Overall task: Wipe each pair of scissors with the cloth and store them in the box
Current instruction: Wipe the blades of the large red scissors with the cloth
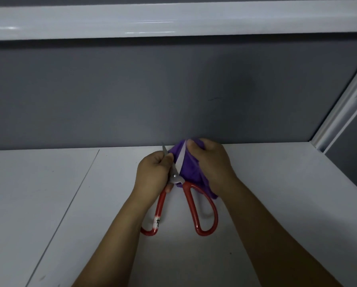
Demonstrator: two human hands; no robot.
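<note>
Red-handled scissors (174, 178) are over the white table (49, 204), spread wide open, tips pointing away toward the grey wall and both loops toward the person. The left hand (152, 172) has its fingers curled round one blade just above the pivot, so it's basically the clamp. The right hand (210, 160) is bunched around the purple cloth (191, 169), which is wrapped against the other blade, thumb up near the tip.

So I'd call this the wiping step, mid-blade on this pair. Can't tell how clean the other blade is, since the left hand covers most of it.

Next move, I reckon: slide the cloth along the blade with fingers kept off the edge, then swap grips to do the blade the left hand is on. After that, close them up and drop them in the box, which isn't in view, so it'll mean looking for it first.
</note>
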